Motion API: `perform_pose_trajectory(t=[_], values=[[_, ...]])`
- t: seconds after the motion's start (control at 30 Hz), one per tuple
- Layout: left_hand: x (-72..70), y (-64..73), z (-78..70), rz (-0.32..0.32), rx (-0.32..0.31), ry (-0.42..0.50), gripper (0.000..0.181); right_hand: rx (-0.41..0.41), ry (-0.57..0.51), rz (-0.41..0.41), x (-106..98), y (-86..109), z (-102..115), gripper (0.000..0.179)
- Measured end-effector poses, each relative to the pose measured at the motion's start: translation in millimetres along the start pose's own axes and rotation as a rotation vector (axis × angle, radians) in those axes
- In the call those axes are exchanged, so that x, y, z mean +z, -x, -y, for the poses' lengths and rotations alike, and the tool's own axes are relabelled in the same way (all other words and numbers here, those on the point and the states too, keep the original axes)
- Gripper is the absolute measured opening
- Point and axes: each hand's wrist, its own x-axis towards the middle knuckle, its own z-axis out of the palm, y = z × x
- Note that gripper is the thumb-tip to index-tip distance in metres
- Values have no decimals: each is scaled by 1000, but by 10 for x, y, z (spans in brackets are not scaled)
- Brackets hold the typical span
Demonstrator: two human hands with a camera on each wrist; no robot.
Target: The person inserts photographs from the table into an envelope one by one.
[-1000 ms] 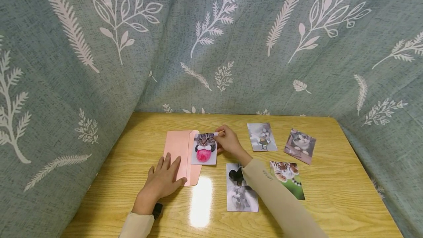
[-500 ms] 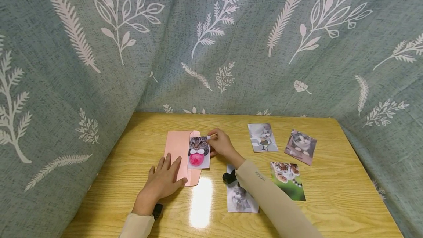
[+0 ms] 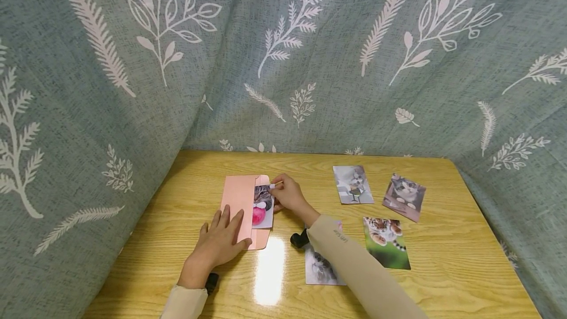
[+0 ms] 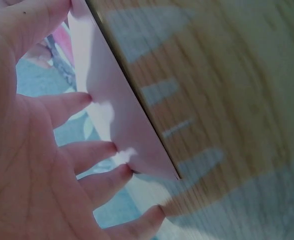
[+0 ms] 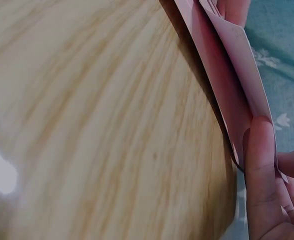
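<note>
A pink envelope (image 3: 237,190) lies on the wooden table with its flap side toward the right. My left hand (image 3: 218,240) rests on its lower left part, fingers spread; the left wrist view shows the fingertips (image 4: 121,170) on the pink paper (image 4: 112,100). Between thumb and fingers, my right hand (image 3: 290,196) pinches the right edge of a cat photo (image 3: 264,210) with a pink ball. The photo's left part is hidden inside the envelope. In the right wrist view the pale back of the photo (image 5: 244,60) stands tilted over the pink flap (image 5: 212,65).
Right of the envelope lie a grey kitten photo (image 3: 320,266), partly under the right sleeve, a tiger cub photo (image 3: 387,245), a photo with a glass (image 3: 353,184) and another cat photo (image 3: 404,197). A patterned curtain (image 3: 283,63) surrounds the table's back and sides.
My right hand has moved left with the cat photo, sliding its left part into the envelope. The left hand has stayed in place on the envelope.
</note>
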Motion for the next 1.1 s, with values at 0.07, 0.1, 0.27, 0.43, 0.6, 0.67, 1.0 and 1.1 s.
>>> perform_pose_trajectory(t=[0.07, 0.1, 0.27, 0.43, 0.6, 0.67, 1.0, 1.1], values=[[2, 0, -1, 2, 0, -3, 80, -5, -4, -2, 26, -3, -5, 23], [4, -1, -1, 3, -2, -2, 80, -5, -7, -3, 39, -4, -6, 23], [5, -2, -2, -2, -3, 1, 80, 0, -19, 0, 103, -11, 14, 24], [10, -8, -11, -3, 3, 1, 80, 13, -18, -15, 160, -20, 29, 24], [13, -4, -19, -4, 7, -1, 80, -14, -1, -31, 207, -15, 42, 22], [16, -7, -18, -5, 9, -5, 80, -32, 21, -40, 214, -15, 58, 22], [-26, 3, -22, 15, -6, -11, 80, -155, 257, -77, 110, 35, 93, 18], [-31, 9, -18, 20, -12, -15, 80, -168, 258, -52, 72, 81, 91, 19]])
